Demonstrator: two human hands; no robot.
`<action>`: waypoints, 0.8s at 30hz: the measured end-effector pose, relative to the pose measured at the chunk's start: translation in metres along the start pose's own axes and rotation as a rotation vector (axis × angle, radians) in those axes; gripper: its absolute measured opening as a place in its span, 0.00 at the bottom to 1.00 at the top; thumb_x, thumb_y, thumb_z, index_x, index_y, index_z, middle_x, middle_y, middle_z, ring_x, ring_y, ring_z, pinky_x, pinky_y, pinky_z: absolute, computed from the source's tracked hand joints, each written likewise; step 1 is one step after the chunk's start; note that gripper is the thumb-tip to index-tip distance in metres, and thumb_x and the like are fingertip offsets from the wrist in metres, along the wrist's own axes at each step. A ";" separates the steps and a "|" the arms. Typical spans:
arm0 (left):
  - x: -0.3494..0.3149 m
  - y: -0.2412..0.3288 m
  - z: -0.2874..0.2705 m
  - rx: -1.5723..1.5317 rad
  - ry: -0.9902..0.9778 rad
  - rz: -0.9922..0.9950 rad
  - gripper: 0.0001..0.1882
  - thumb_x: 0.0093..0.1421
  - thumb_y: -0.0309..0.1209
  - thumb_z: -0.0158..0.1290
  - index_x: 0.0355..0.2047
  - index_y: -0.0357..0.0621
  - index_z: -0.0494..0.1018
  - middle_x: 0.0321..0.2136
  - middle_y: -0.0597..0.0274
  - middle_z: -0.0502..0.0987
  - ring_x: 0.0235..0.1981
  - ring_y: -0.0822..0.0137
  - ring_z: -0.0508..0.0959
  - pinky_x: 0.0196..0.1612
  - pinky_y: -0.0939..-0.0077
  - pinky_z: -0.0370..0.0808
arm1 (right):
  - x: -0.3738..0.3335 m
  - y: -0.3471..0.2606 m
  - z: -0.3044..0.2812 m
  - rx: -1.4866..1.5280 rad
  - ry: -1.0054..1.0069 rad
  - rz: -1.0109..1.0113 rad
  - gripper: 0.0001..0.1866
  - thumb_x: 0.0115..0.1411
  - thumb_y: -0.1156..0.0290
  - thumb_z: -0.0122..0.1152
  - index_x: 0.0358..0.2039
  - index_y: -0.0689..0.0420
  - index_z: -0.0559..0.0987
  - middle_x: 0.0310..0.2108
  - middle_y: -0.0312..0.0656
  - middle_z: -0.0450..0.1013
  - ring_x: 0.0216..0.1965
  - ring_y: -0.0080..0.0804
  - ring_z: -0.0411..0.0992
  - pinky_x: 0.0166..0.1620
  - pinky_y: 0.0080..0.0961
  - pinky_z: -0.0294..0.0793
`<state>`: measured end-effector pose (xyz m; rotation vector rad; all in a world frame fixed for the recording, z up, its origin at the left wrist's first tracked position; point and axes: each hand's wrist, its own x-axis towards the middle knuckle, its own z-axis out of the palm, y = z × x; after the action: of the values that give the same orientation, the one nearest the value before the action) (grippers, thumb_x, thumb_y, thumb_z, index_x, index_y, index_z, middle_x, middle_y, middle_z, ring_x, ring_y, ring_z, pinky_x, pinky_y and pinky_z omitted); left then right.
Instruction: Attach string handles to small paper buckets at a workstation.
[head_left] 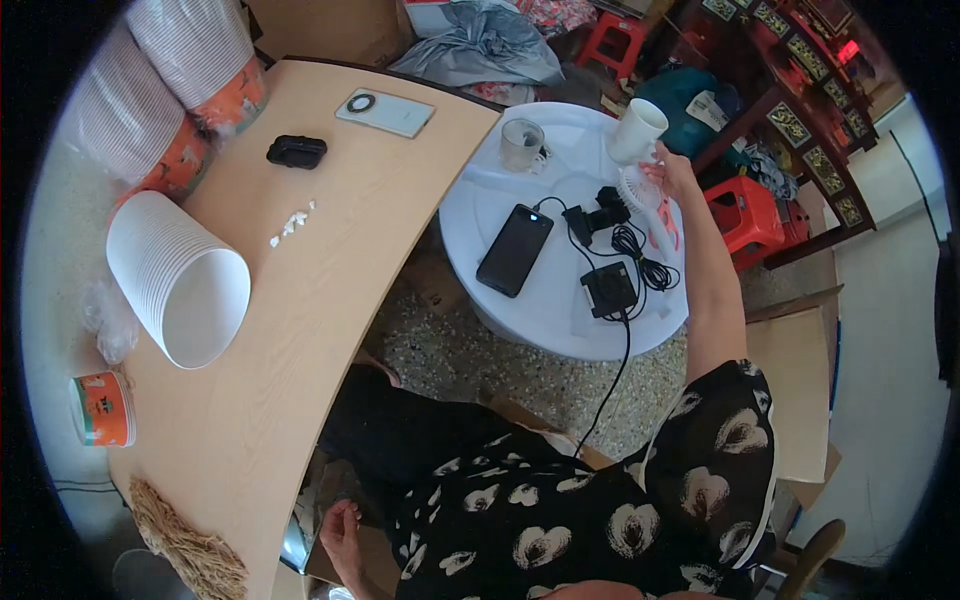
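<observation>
At the far right of the round white table [470, 215], my right hand [668, 172] has its fingers curled at the lower side of a white cup [640, 128]. The grip itself is partly hidden. Just below those fingers lies a small white and pink handheld fan [650, 208]. A clear glass mug [522, 145] stands to the left of the cup. Nearer me are a black phone [515, 250], a black adapter [608, 290] and coiled black cable [645, 262]. Low beside the wooden table's edge, my left hand [343, 532] is loosely closed, and nothing shows in it.
On the wooden table [300, 350] are a pale phone [385, 111], a black case [297, 151], white crumbs [291, 223], stacked white tubs [180, 280], an orange tub [103, 409] and a brown fibre bundle [185, 540]. A cable hangs off the round table towards me. Red stools [745, 220] stand beyond.
</observation>
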<state>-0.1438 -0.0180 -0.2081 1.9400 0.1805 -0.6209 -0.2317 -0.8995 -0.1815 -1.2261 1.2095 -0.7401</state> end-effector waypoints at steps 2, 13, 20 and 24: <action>0.001 -0.008 0.000 -0.005 -0.010 0.037 0.11 0.69 0.27 0.53 0.47 0.34 0.76 0.35 0.62 0.81 0.36 0.74 0.78 0.40 0.82 0.73 | -0.007 -0.008 -0.011 -0.211 -0.017 -0.040 0.24 0.63 0.50 0.62 0.39 0.64 0.77 0.30 0.52 0.80 0.19 0.27 0.73 0.20 0.23 0.73; -0.005 -0.039 -0.012 0.001 -0.052 0.165 0.11 0.68 0.26 0.54 0.48 0.33 0.76 0.36 0.61 0.80 0.36 0.72 0.77 0.43 0.79 0.75 | -0.037 0.051 -0.091 -1.277 -0.204 -0.450 0.24 0.49 0.50 0.72 0.25 0.63 0.84 0.19 0.49 0.76 0.18 0.41 0.72 0.29 0.41 0.73; -0.019 -0.030 -0.019 0.090 -0.041 0.150 0.12 0.66 0.27 0.55 0.48 0.33 0.77 0.36 0.60 0.80 0.36 0.72 0.77 0.42 0.79 0.74 | -0.108 0.078 -0.064 -0.754 -0.047 -0.533 0.15 0.50 0.67 0.71 0.32 0.67 0.84 0.23 0.41 0.78 0.25 0.25 0.73 0.31 0.28 0.71; -0.014 -0.040 -0.020 0.096 -0.005 0.161 0.13 0.66 0.27 0.56 0.48 0.33 0.77 0.36 0.59 0.81 0.37 0.71 0.78 0.43 0.77 0.75 | -0.128 0.073 -0.047 -0.650 -0.015 -0.546 0.14 0.54 0.66 0.68 0.29 0.67 0.82 0.21 0.38 0.76 0.24 0.23 0.71 0.29 0.27 0.69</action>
<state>-0.1643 0.0193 -0.2265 2.0217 -0.0087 -0.5362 -0.3221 -0.7778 -0.2104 -2.1498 1.1469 -0.7430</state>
